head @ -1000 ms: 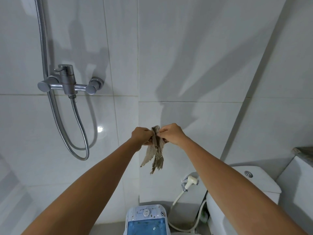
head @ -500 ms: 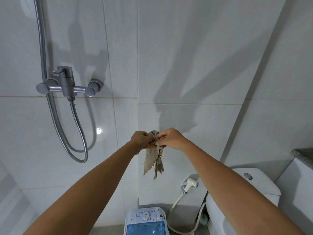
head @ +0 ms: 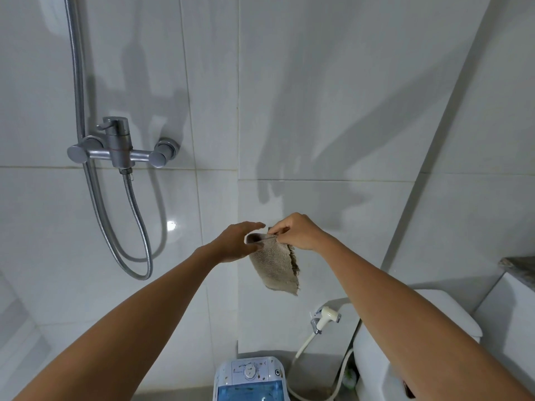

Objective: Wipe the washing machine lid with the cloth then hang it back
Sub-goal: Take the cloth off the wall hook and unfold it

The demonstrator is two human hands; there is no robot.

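A beige-grey cloth [head: 276,266] hangs flat in front of the white tiled wall, pinched at its top edge by my right hand [head: 295,231]. My left hand [head: 236,243] is beside the cloth's upper left corner with fingers stretched out and apart, touching or just behind the cloth. Far below, at the bottom edge of the view, stands the small washing machine [head: 250,380] with a white control panel and a blue see-through lid. No hook is visible behind the cloth.
A metal shower mixer [head: 118,150] with a looping hose [head: 139,227] is on the wall to the left. A bidet sprayer [head: 325,316] and a white toilet cistern [head: 419,337] are at the lower right.
My left hand has let go of the cloth and opened. The cloth, bunched between both hands before, now hangs spread out from my right hand alone.
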